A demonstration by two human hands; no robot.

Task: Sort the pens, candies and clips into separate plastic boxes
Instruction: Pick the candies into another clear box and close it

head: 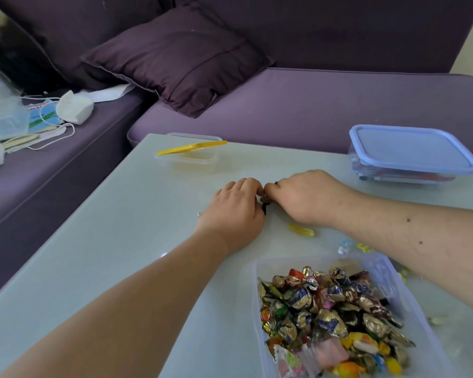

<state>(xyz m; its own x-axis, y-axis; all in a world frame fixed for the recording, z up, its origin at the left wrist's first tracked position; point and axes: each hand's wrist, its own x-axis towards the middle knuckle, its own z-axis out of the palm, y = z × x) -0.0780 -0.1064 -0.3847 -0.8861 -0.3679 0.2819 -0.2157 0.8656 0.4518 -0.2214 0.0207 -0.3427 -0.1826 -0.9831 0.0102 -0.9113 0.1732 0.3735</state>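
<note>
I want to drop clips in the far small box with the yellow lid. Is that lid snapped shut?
No, the yellow lid lies tilted across the small box.

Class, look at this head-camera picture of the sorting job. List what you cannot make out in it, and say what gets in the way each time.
1. Small dark things between the left hand and right hand: fingers cover them, so kind and grip are unclear.
2. Contents of the blue-lidded box: lid and frosted walls hide most.
3. Candy box: its near end is cut off by the bottom edge.
4. Small bits by the right forearm: too small and blurred.

Candy box (260, 271) blocks near right
</note>
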